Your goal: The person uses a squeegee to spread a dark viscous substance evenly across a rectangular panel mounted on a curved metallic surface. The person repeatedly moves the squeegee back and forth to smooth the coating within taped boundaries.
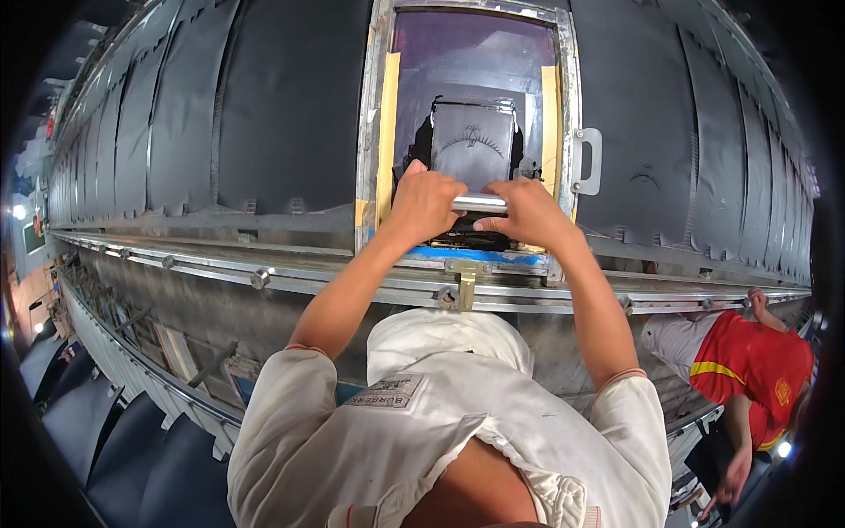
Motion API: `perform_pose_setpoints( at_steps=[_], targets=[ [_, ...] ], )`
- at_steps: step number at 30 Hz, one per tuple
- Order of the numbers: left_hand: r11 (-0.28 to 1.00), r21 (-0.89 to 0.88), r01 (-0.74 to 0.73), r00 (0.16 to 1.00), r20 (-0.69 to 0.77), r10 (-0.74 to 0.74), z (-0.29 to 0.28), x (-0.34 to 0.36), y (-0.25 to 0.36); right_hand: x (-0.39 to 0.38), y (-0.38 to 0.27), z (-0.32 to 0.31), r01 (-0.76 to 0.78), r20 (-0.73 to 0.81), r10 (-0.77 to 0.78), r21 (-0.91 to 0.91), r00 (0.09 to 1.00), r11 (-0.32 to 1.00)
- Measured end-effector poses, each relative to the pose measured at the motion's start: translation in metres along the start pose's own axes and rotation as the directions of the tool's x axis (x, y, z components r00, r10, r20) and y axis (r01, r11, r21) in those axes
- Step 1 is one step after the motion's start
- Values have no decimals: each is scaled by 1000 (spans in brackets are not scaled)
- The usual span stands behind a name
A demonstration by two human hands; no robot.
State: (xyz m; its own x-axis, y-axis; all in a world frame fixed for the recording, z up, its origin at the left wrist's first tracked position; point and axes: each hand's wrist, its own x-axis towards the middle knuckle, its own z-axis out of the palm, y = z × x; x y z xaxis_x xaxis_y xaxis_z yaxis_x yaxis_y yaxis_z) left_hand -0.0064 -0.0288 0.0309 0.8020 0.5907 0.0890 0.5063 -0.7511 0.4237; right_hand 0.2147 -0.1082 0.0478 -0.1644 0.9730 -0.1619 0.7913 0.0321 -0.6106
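Both my hands grip a squeegee with a silvery metal bar point(481, 203), which lies crosswise near the front end of a screen printing frame point(570, 106). My left hand point(426, 204) is closed over its left end. At the other end my right hand point(530, 211) wraps round it, thumb on the near side. Black ink point(418, 163) smears the mesh beside and below the squeegee. Beyond it, an arc-shaped design point(473, 139) shows inside a dark rectangular patch. The squeegee's blade is hidden under my hands and the bar.
Dark panels point(290, 106) lie side by side along the long table, left and right of the frame. A metal rail point(326, 280) with a brass-coloured bracket point(466, 286) runs along its near edge. A handle point(589, 161) juts from the frame. Another person in red point(748, 370) stands at right.
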Motion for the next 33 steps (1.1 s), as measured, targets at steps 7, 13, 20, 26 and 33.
perform_pose_setpoints(
  at_steps=[7,13,20,26,33],
  targets=[
    [994,101,-30,997,-66,37,-32,92,-29,12,121,-45,-316,-780,421,299,462,900],
    [989,-99,106,990,105,-95,-50,157,-43,27,141,-58,-438,-513,671,511,535,740],
    [997,22,-74,968,-241,77,-6,38,-1,26,117,-80,-362,-554,662,560,505,745],
    [999,-17,-52,931,-363,42,25,-57,31,21,106,-76,-218,-518,680,689,519,691],
    [1000,-1,9,940,-341,-9,-25,-79,-48,75,75,-11,-133,-592,574,621,566,772]
  ],
)
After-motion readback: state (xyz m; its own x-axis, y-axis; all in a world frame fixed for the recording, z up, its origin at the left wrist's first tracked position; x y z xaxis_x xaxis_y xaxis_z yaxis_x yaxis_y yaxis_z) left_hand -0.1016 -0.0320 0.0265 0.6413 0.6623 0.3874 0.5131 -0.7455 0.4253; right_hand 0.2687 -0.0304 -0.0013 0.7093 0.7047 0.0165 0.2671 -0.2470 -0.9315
